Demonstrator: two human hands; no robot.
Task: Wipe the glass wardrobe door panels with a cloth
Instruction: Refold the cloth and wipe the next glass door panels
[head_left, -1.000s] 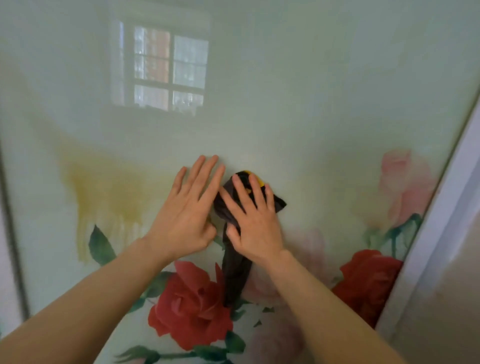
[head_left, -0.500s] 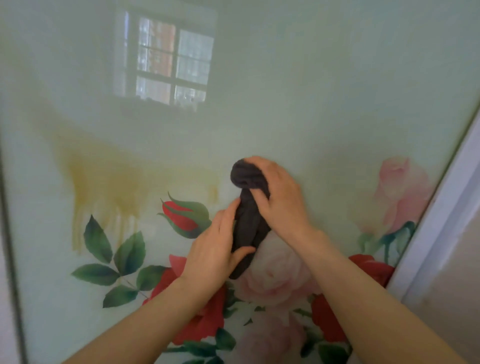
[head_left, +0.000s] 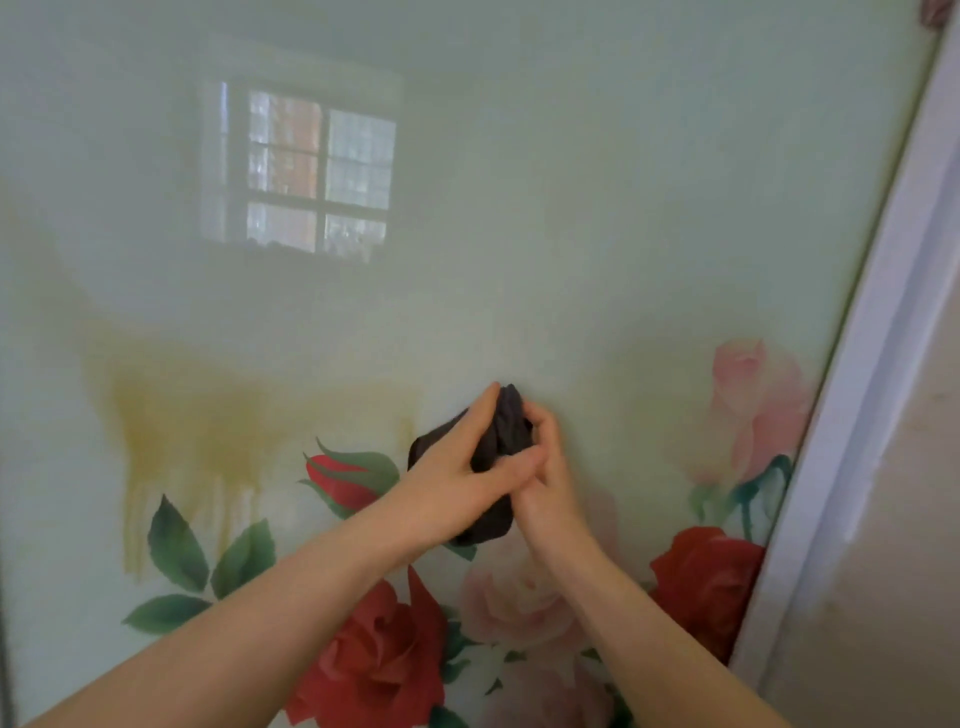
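Both hands bunch the dark cloth (head_left: 501, 457) against the glass door panel (head_left: 571, 208): the left hand (head_left: 457, 483) wraps round it from the left, the right hand (head_left: 545, 478) grips it from the right. Painted red roses (head_left: 379, 660) and green leaves (head_left: 176, 545) lie below, a yellowish streaked patch (head_left: 197, 431) to the left. A window reflection (head_left: 306, 171) shows above. The white door frame (head_left: 872, 364) borders the right.

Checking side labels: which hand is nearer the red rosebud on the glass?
Left. The left hand sits just right of the red rosebud; the right hand lies farther right, beyond the dark cloth both grip.
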